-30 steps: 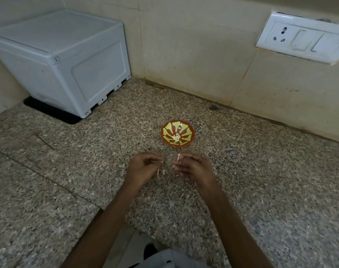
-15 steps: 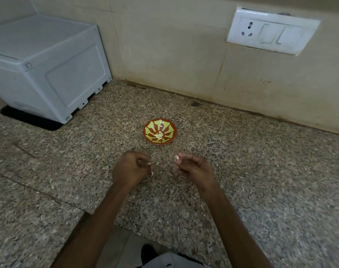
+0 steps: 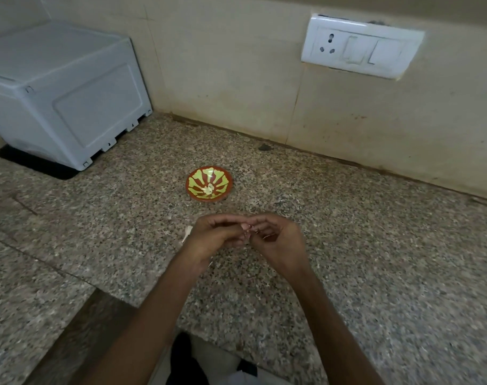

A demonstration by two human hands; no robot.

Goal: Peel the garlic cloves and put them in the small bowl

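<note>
A small red bowl [image 3: 193, 177] with a yellow-green pattern stands on the speckled granite counter, and a few pale peeled cloves [image 3: 209, 188] lie at its bottom. Just in front of it my left hand [image 3: 209, 241] and my right hand [image 3: 278, 240] meet, fingertips together. Between them they pinch a small garlic clove [image 3: 247, 227], mostly hidden by the fingers. A pale scrap of garlic skin [image 3: 187, 232] lies on the counter by my left hand.
A white plastic box [image 3: 59, 90] stands at the back left against the tiled wall. A white socket and switch plate [image 3: 359, 45] is on the wall at the right. The counter's front edge [image 3: 142, 301] runs below my forearms.
My hands were apart, each with its fingers curled. Now they have come together and both pinch the clove. The view has shifted slightly.
</note>
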